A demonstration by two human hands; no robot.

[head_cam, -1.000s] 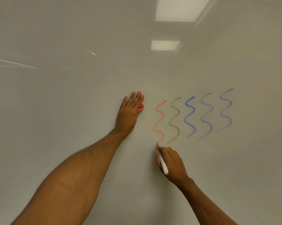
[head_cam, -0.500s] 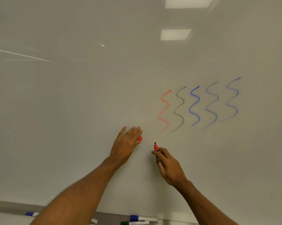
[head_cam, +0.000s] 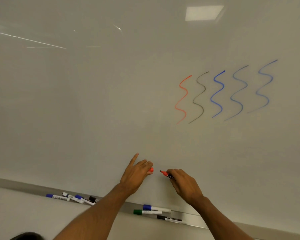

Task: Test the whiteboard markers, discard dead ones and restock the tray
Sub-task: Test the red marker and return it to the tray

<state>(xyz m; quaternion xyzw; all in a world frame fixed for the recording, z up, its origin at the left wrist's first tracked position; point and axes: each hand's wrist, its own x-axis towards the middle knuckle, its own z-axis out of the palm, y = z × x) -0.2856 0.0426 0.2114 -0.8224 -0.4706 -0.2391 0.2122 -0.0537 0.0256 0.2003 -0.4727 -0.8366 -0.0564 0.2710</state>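
My right hand [head_cam: 183, 184] grips an uncapped red marker [head_cam: 166, 174], its tip pointing left toward my other hand. My left hand [head_cam: 137, 172] holds the red cap [head_cam: 151, 169] in its curled fingers, the index finger stretched out against the whiteboard [head_cam: 94, 101]. Cap and tip lie a short gap apart. Several wavy test lines stand on the board at the upper right: a red squiggle [head_cam: 182, 99], a black squiggle [head_cam: 199, 97] and three blue squiggles [head_cam: 218, 94]. The marker tray [head_cam: 190, 219] runs along the board's lower edge.
On the tray lie a blue-capped marker [head_cam: 154, 208], a green-capped marker [head_cam: 145, 212] and a black-labelled marker [head_cam: 169, 218] between my arms. Further left sits a cluster of several blue- and black-capped markers [head_cam: 73, 198]. A dark object [head_cam: 27, 236] shows at the bottom edge.
Both hands dropped from the squiggles toward the tray. My right hand turned the red marker's tip toward the cap in my left hand. The view tilted down, bringing the tray into sight.
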